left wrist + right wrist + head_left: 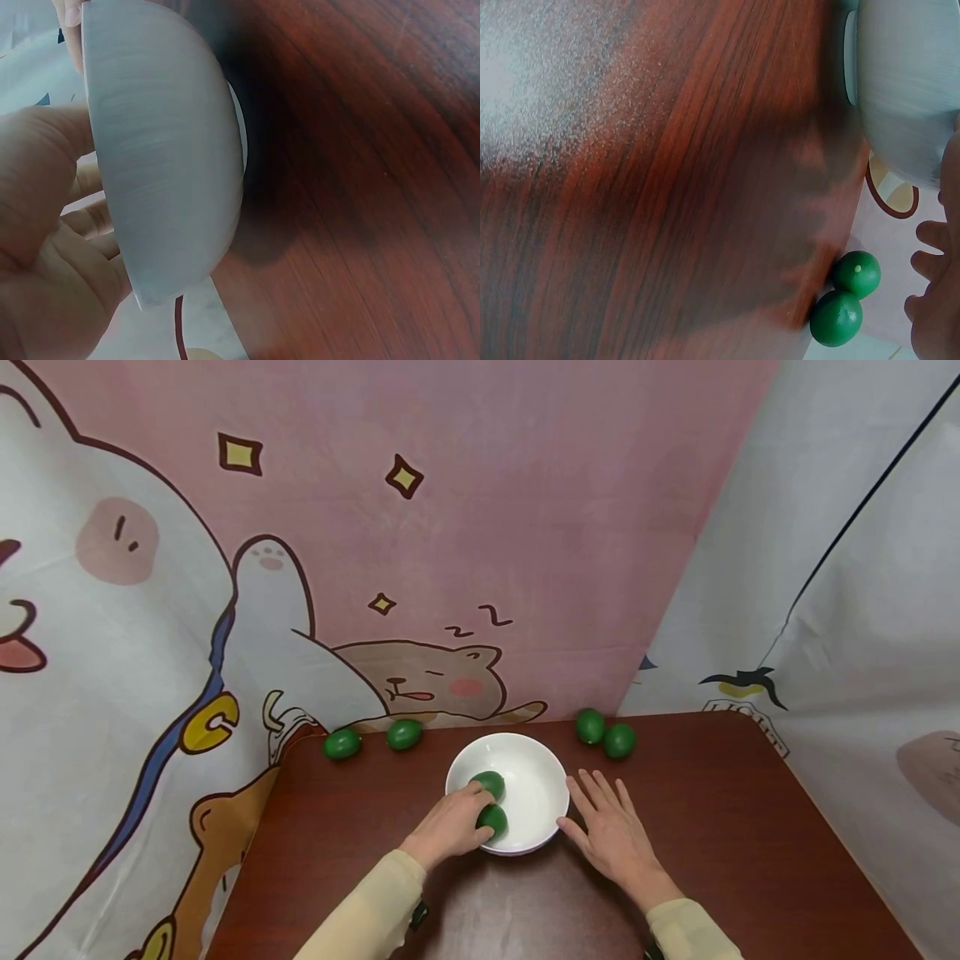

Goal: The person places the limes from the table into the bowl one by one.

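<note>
A white bowl point(534, 793) stands on the table, with two limes inside its left part. My left hand point(450, 827) reaches over the bowl's left rim; its thumb and fingers hold the nearer lime point(493, 821). Against the fingertips lies the other lime point(489, 783). In the left wrist view, the bowl's wall point(165, 157) hides the fingertips of the left hand point(52, 217) and both limes. My right hand point(611, 835) is spread beside the bowl's right rim, fingers straight and holding nothing, its thumb at the rim.
Along the table's back edge lie two limes at left, one lime point(342, 744) and another lime point(405, 734). Behind the right hand sit a lime point(590, 726) and a lime point(619, 741), touching. A cartoon-printed cloth point(570, 527) hangs behind the brown table point(750, 827).
</note>
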Demonstrator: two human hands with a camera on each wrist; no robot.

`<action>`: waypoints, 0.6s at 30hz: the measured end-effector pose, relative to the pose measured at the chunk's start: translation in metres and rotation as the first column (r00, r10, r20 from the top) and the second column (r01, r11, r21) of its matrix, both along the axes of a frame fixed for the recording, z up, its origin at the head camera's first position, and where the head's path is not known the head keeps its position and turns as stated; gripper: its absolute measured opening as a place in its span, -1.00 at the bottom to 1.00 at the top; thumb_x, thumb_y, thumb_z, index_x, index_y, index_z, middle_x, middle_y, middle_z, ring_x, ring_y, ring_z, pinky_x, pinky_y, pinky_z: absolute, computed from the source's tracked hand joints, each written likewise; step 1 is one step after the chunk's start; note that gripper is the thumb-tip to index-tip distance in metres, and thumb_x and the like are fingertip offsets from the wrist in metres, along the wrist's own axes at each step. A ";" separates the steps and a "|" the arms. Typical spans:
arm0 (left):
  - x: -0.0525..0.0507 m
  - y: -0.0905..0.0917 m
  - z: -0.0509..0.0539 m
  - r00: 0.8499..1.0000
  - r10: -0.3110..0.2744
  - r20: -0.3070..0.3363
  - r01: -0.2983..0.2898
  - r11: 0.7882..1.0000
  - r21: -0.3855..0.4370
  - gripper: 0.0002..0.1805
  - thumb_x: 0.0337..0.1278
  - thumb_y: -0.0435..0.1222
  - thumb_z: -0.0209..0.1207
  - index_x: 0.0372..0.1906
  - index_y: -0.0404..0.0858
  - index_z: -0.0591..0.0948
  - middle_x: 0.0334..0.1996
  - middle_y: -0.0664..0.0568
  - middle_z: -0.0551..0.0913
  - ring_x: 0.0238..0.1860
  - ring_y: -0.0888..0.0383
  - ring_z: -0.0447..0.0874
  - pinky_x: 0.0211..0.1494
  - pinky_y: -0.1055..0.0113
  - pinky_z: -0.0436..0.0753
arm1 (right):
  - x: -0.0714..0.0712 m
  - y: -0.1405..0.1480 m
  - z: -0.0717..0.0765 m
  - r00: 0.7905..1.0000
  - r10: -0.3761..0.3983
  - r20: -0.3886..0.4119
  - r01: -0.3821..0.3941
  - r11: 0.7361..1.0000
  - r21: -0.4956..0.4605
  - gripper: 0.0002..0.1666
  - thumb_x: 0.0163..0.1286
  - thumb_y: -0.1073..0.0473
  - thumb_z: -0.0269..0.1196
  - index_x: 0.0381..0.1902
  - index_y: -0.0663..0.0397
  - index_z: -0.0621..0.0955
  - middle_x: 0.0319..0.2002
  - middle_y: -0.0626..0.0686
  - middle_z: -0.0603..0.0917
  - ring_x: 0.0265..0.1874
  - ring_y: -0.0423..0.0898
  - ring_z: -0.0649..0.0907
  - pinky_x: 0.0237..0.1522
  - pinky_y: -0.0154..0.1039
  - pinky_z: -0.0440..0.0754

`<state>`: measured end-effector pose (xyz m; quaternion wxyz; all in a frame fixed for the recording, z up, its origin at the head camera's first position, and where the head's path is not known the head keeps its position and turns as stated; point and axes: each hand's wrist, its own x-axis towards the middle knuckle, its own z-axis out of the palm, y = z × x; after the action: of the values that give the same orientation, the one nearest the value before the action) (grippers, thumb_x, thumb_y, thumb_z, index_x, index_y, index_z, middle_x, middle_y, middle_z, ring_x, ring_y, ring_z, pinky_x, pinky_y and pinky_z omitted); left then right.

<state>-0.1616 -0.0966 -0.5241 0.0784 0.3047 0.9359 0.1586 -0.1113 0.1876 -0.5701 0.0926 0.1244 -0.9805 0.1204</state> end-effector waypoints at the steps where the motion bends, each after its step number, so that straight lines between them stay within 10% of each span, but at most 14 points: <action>1: 0.000 0.001 0.000 1.000 0.001 -0.003 -0.001 1.000 -0.002 -0.63 0.20 -0.18 0.40 0.07 -0.23 0.69 -0.14 0.07 0.57 -0.31 0.23 0.46 -0.18 0.38 0.55 | 0.000 0.000 0.000 1.000 0.000 0.000 0.000 1.000 0.001 -0.13 0.50 -0.34 0.15 0.56 0.03 0.38 0.52 0.23 0.36 0.54 0.24 0.29 0.54 0.28 0.03; 18: 0.004 -0.001 -0.002 0.996 0.030 -0.089 -0.029 0.999 0.015 -0.69 0.17 -0.25 0.38 -0.01 -0.26 0.68 -0.20 0.06 0.54 -0.27 0.21 0.43 -0.22 0.36 0.55 | 0.001 -0.002 0.003 1.000 -0.011 0.014 0.010 1.000 0.013 -0.13 0.49 -0.29 0.20 0.56 0.06 0.37 0.52 0.24 0.37 0.55 0.24 0.27 0.55 0.28 0.02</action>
<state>-0.1573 -0.0976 -0.5265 0.0321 0.2983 0.9417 0.1523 -0.1107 0.1855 -0.5668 0.0856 0.1190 -0.9825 0.1146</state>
